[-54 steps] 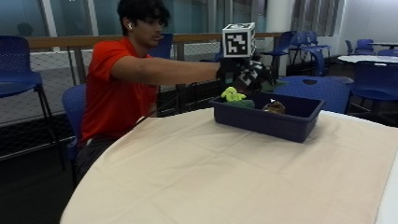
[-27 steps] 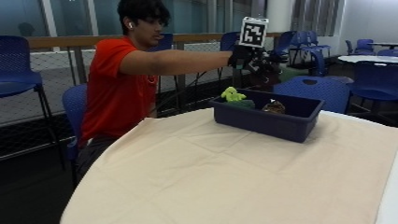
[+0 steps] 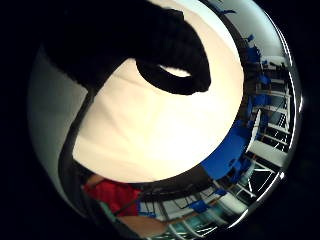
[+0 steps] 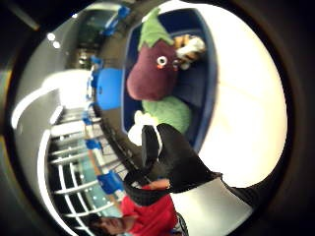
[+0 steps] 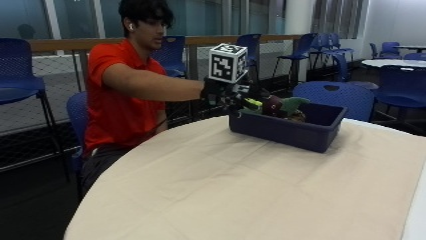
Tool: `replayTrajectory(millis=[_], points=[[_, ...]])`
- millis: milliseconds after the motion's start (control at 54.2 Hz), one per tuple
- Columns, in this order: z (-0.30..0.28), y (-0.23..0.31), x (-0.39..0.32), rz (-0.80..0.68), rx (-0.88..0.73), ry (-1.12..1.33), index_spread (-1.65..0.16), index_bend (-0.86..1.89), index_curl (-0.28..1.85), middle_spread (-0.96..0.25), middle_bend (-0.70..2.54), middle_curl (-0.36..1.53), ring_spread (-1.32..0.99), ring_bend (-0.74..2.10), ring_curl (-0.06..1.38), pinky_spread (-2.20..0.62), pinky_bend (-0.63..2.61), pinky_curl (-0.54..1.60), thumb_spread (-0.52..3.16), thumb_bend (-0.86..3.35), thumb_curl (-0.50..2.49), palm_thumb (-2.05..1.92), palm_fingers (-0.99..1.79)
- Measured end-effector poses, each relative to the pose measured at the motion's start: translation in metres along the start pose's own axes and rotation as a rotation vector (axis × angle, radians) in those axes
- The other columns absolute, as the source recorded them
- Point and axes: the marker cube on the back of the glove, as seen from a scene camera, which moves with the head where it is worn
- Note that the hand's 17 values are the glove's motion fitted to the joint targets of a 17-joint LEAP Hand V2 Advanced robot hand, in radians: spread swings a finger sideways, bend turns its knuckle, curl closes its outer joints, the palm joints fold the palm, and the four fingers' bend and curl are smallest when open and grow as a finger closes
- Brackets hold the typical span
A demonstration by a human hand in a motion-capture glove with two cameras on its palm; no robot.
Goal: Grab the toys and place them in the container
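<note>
My black-gloved right hand (image 5: 226, 94) hovered beside the dark blue plastic container (image 5: 287, 128), fingers relaxed and holding nothing, because the purple plush eggplant toy (image 4: 153, 69) (green-leafed) already lay inside with the others.

Red short-sleeved shirt (image 5: 113, 95), black glove (image 5: 216, 92), white earbud (image 5: 131, 25)

Right arm stretched forward at about chest height — gloved right hand (image 5: 223, 92) out at its end, fingers (image 4: 170, 147) loosely curled, nothing gripped.
</note>
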Motion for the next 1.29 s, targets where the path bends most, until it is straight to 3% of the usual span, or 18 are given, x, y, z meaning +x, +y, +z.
replayTrajectory(millis=[240,646,1291], points=[[0.027,0.054,0.069,0.063,0.034,0.014,-0.34,0.13,0.29,-0.05,0.11,0.18,0.07,0.21,0.27,0.10,1.19,0.33,1.20,-0.03,0.36,-0.02,-0.23],[0.021,0.118,0.088,0.067,0.069,-0.006,-0.35,0.16,0.27,-0.06,0.10,0.16,0.06,0.18,0.28,0.11,1.10,0.31,1.23,-0.02,0.30,-0.01,-0.19],[0.005,0.140,0.108,0.094,0.098,-0.036,-0.36,0.18,0.31,-0.07,0.11,0.15,0.05,0.17,0.27,0.10,1.05,0.31,1.26,-0.02,0.28,0.00,-0.15]])
